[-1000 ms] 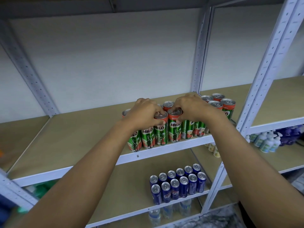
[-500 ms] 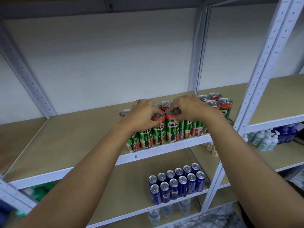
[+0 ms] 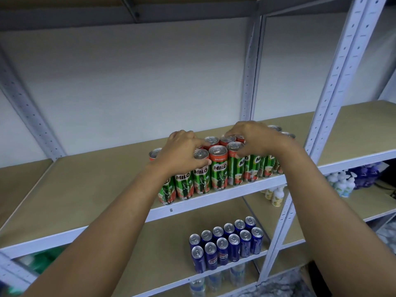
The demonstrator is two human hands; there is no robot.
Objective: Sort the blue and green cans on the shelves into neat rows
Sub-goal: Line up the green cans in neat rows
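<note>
Green cans [image 3: 218, 168] crowd the upper shelf [image 3: 85, 189] front edge | my left hand [image 3: 182, 151] and right hand [image 3: 255, 139] curl over their tops | likely rigid, smooth, tippy: grip sides | blue cans [image 3: 227, 243] below.

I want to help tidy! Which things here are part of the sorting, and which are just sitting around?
Part of the job: green cans, blue cans, left hand, right hand.
Just there: water bottles, pump bottles, small yellow bottles.
</note>
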